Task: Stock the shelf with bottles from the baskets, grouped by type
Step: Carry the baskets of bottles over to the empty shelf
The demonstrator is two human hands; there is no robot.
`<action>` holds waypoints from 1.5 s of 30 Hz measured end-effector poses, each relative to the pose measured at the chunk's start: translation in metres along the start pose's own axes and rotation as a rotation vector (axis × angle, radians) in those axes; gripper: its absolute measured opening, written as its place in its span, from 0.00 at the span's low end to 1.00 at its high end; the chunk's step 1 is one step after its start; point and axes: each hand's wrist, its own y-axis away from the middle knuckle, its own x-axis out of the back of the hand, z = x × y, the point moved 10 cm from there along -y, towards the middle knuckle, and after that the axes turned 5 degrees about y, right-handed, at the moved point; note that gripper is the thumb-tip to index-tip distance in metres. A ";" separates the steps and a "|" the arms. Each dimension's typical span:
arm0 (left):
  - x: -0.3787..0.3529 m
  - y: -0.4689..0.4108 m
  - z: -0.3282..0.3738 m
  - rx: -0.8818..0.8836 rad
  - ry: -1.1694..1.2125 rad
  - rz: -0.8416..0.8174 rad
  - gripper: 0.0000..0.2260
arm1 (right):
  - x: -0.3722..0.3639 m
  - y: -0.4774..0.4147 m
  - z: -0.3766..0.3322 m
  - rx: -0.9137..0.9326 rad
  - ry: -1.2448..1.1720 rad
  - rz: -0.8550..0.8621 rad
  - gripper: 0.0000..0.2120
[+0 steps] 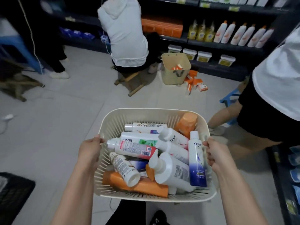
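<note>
I hold a cream slatted basket [146, 112] in front of me, above the floor. My left hand [89, 150] grips its left rim and my right hand [216, 153] grips its right rim. Inside lie several bottles in a heap: a white and blue Dove bottle [197, 161] upright at the right, a white pump bottle [170, 171], a long orange bottle [141, 185] at the bottom, an orange bottle [186, 122] at the far corner, and a white and pink bottle [133, 147]. The dark shelf [211, 44] stands ahead with rows of bottles.
A person in white [125, 33] sits on a stool at the shelf. A second cream basket [176, 69] stands on the floor with orange boxes [194, 83] beside it. Another person [267, 95] stands close at my right. A blue stool [229, 98] and a dark mat [14, 195] flank me.
</note>
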 end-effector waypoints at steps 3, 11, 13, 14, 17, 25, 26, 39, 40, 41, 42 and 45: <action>0.024 -0.034 0.009 0.045 0.038 0.065 0.16 | -0.056 -0.012 -0.034 0.000 0.063 -0.070 0.17; 0.092 -0.116 0.054 0.091 0.141 0.231 0.13 | -0.203 -0.014 -0.132 0.098 0.122 -0.203 0.17; 0.108 -0.132 0.063 0.104 0.183 0.276 0.13 | -0.239 -0.012 -0.155 0.123 0.164 -0.242 0.17; 0.117 -0.140 0.068 0.114 0.199 0.296 0.12 | -0.255 -0.013 -0.167 0.133 0.181 -0.256 0.17; 0.139 -0.164 0.078 0.139 0.232 0.353 0.12 | -0.305 -0.015 -0.203 0.167 0.252 -0.294 0.18; 0.181 -0.229 0.083 0.218 0.365 0.523 0.11 | -0.455 -0.021 -0.294 0.289 0.463 -0.448 0.17; 0.186 -0.235 0.082 0.230 0.389 0.545 0.11 | -0.475 -0.020 -0.304 0.310 0.480 -0.474 0.18; 0.290 -0.274 0.053 0.382 0.618 0.818 0.13 | -0.713 0.055 -0.352 0.507 0.792 -0.676 0.20; 0.301 -0.277 0.050 0.391 0.657 0.830 0.13 | -0.733 0.064 -0.349 0.510 0.800 -0.699 0.19; 0.311 -0.279 0.047 0.399 0.700 0.844 0.13 | -0.753 0.077 -0.346 0.517 0.816 -0.725 0.19; 0.323 -0.281 0.045 0.409 0.727 0.862 0.13 | -0.770 0.091 -0.342 0.519 0.837 -0.746 0.19; 0.365 -0.285 0.045 0.432 0.717 0.918 0.14 | -0.821 0.132 -0.334 0.534 0.903 -0.806 0.19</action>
